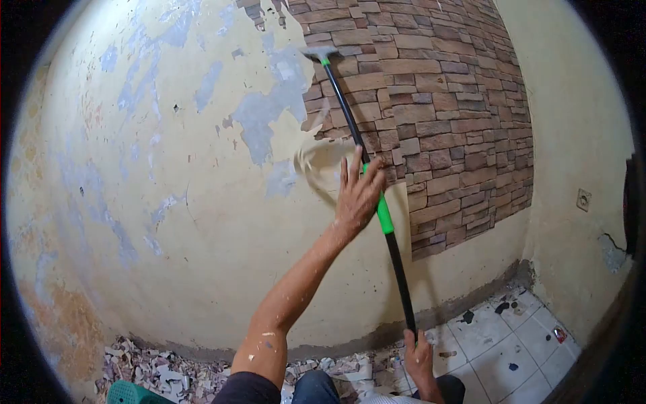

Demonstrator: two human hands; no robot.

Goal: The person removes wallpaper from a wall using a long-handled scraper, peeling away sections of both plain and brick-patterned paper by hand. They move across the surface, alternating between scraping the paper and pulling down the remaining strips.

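Observation:
A long-handled scraper point(400, 273) with a black pole and green sleeves slants up across the wall. Its wide head point(321, 52) is at the torn left edge of the brick-patterned wallpaper point(457, 114). Partway up the pole, by the green grip, my left hand point(361, 192) holds it, with some fingers stretched upward along it. Lower down, my right hand point(418, 357) is closed around the pole's bottom end. A loose strip of wallpaper point(316, 161) curls away from the wall just behind my left hand, its pale backing showing.
Bare cream wall point(222, 269) with grey-blue patches lies to the left. Scraps of torn paper point(161, 370) heap along the wall's foot. A green plastic item point(131, 393) is at the lower left. White floor tiles point(494, 350) with debris and a wall socket point(583, 200) are at right.

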